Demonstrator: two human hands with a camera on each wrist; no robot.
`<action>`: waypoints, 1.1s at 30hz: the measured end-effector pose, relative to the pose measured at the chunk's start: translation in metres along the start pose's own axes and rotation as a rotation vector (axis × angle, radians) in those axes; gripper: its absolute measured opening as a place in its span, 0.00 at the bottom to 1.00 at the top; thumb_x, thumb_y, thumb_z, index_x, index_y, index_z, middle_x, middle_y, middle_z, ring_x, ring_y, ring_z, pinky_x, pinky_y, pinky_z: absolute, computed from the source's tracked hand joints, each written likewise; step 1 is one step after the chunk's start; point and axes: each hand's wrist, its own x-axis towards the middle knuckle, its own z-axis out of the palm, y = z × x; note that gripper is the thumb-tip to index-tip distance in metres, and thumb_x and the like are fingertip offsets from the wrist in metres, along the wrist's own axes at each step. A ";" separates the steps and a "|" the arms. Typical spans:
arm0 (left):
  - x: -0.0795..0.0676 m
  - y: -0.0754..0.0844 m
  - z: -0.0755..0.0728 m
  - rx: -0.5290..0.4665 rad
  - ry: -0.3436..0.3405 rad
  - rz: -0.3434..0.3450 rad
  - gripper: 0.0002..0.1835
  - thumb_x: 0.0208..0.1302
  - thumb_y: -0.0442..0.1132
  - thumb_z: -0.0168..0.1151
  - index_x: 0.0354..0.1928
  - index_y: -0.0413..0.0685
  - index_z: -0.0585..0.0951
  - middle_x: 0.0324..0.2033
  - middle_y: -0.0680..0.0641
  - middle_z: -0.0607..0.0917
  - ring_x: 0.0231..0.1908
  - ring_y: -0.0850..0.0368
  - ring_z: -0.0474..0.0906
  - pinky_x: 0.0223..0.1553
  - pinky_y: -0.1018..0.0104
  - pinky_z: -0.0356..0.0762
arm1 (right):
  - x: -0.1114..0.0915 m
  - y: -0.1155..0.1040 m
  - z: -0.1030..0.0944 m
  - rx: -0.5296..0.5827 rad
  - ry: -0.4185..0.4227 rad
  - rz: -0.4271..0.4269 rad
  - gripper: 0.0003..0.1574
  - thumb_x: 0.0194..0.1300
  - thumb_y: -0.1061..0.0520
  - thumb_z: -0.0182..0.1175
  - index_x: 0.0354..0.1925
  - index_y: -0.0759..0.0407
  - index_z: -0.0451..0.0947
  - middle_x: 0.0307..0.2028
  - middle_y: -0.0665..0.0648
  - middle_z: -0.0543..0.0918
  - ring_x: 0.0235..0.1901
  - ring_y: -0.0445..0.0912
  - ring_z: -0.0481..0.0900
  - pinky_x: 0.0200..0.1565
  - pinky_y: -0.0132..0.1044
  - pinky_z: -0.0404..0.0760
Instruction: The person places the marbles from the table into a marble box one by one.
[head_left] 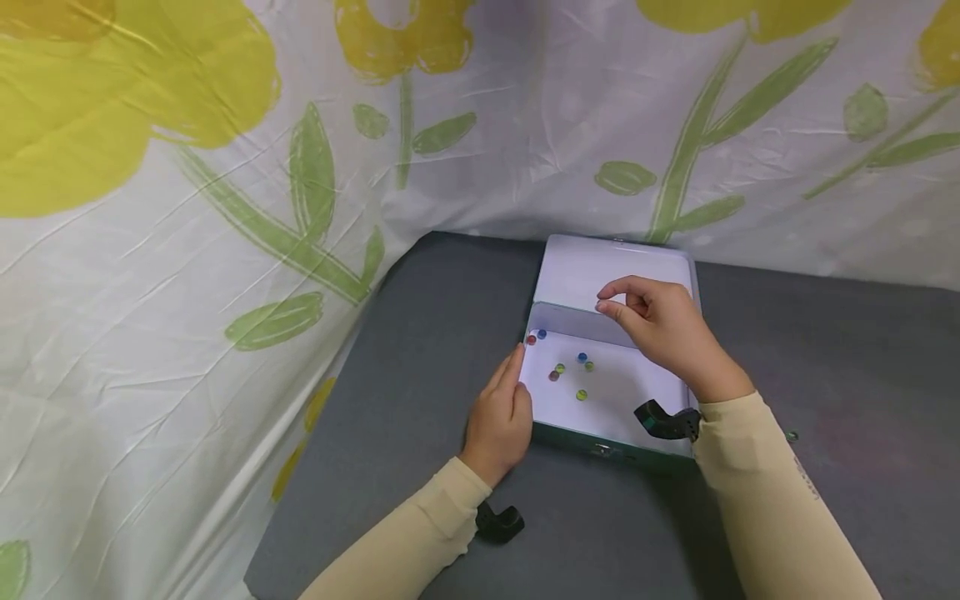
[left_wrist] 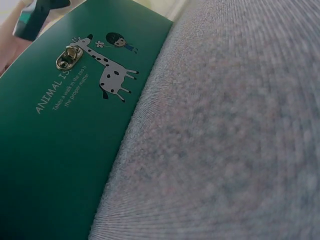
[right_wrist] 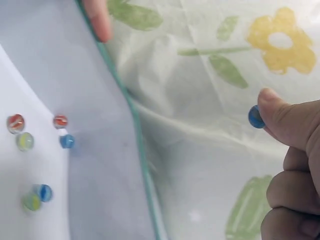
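A green metal box point(head_left: 570, 437) with a white inside lies open on the dark table. My left hand point(head_left: 501, 425) rests against its left wall, fingers extended along the outside. Above the box, my right hand point(head_left: 663, 329) pinches a blue marble point(right_wrist: 256, 117) between thumb and finger, the other fingers curled. Several glass marbles lie on the box floor. Among them are a red marble point(head_left: 532, 340) and a blue marble point(head_left: 542, 334) in the far left corner, and a yellow-green marble point(head_left: 581, 395) nearer the front.
The raised lid point(head_left: 577, 258) leans back behind the box. A metal clasp point(left_wrist: 69, 57) projects from the front wall. To the right of the box, a small glassy marble point(head_left: 792, 436) sits on the table beside the right sleeve. A flowered cloth point(head_left: 510, 150) hangs behind the table.
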 end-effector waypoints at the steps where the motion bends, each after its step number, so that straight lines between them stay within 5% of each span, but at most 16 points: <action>1: 0.000 0.000 0.000 0.001 -0.001 0.001 0.29 0.77 0.33 0.43 0.78 0.37 0.66 0.75 0.41 0.71 0.58 0.45 0.81 0.44 0.56 0.79 | 0.001 0.002 0.003 0.007 -0.004 0.001 0.08 0.72 0.58 0.68 0.47 0.60 0.88 0.16 0.48 0.60 0.17 0.41 0.57 0.24 0.36 0.62; 5: -0.003 0.001 0.002 0.011 0.001 0.006 0.29 0.77 0.32 0.43 0.78 0.37 0.66 0.75 0.40 0.72 0.39 0.46 0.80 0.35 0.60 0.75 | 0.002 0.009 0.016 0.018 -0.029 0.013 0.09 0.72 0.59 0.68 0.47 0.62 0.87 0.15 0.48 0.61 0.17 0.42 0.58 0.24 0.37 0.64; 8: -0.003 0.001 0.003 0.013 -0.007 -0.001 0.30 0.77 0.33 0.43 0.79 0.38 0.66 0.75 0.40 0.72 0.43 0.47 0.82 0.38 0.59 0.78 | 0.001 0.015 0.024 0.026 -0.064 0.040 0.10 0.73 0.58 0.67 0.48 0.62 0.87 0.15 0.49 0.61 0.16 0.43 0.59 0.24 0.38 0.64; 12: -0.001 0.001 0.002 0.004 -0.018 -0.009 0.30 0.77 0.33 0.44 0.79 0.39 0.65 0.75 0.41 0.71 0.64 0.48 0.79 0.55 0.52 0.81 | 0.002 0.022 0.034 0.037 -0.133 0.084 0.11 0.74 0.57 0.66 0.49 0.62 0.87 0.15 0.49 0.62 0.16 0.43 0.59 0.24 0.38 0.64; 17: 0.000 0.000 0.001 0.006 -0.015 -0.018 0.30 0.77 0.30 0.45 0.79 0.39 0.66 0.75 0.41 0.72 0.71 0.51 0.73 0.66 0.49 0.76 | 0.004 0.027 0.044 0.027 -0.225 0.115 0.10 0.74 0.56 0.66 0.48 0.61 0.87 0.16 0.49 0.64 0.17 0.44 0.61 0.24 0.37 0.65; 20: 0.000 -0.001 0.001 0.005 -0.018 -0.023 0.30 0.77 0.31 0.45 0.79 0.39 0.66 0.75 0.41 0.72 0.70 0.52 0.73 0.64 0.49 0.77 | 0.005 0.029 0.049 0.016 -0.267 0.123 0.10 0.74 0.57 0.66 0.47 0.62 0.87 0.16 0.50 0.65 0.17 0.44 0.61 0.24 0.36 0.65; 23: 0.000 -0.001 -0.001 0.007 -0.012 -0.012 0.29 0.77 0.32 0.44 0.78 0.37 0.66 0.75 0.40 0.71 0.55 0.49 0.83 0.53 0.53 0.82 | 0.006 0.032 0.054 0.007 -0.310 0.129 0.09 0.73 0.58 0.67 0.46 0.63 0.87 0.16 0.50 0.66 0.17 0.44 0.62 0.24 0.36 0.65; 27: 0.000 0.000 -0.002 0.010 0.004 0.009 0.29 0.77 0.32 0.43 0.78 0.36 0.66 0.75 0.39 0.72 0.33 0.49 0.77 0.41 0.56 0.78 | 0.007 0.037 0.058 -0.013 -0.342 0.126 0.07 0.71 0.59 0.68 0.43 0.63 0.87 0.17 0.51 0.67 0.19 0.44 0.63 0.25 0.36 0.64; 30: 0.000 0.000 -0.002 0.006 0.002 0.010 0.29 0.77 0.32 0.43 0.78 0.37 0.66 0.75 0.39 0.72 0.36 0.51 0.77 0.41 0.57 0.77 | 0.007 0.041 0.061 -0.036 -0.356 0.106 0.06 0.70 0.59 0.69 0.41 0.62 0.87 0.16 0.49 0.67 0.19 0.43 0.63 0.25 0.36 0.64; 33: 0.001 0.001 -0.002 0.004 -0.002 0.007 0.29 0.77 0.33 0.43 0.79 0.37 0.66 0.75 0.40 0.71 0.27 0.57 0.71 0.34 0.61 0.75 | 0.007 0.045 0.063 -0.056 -0.371 0.078 0.05 0.70 0.61 0.69 0.40 0.63 0.88 0.15 0.48 0.67 0.18 0.42 0.61 0.26 0.36 0.63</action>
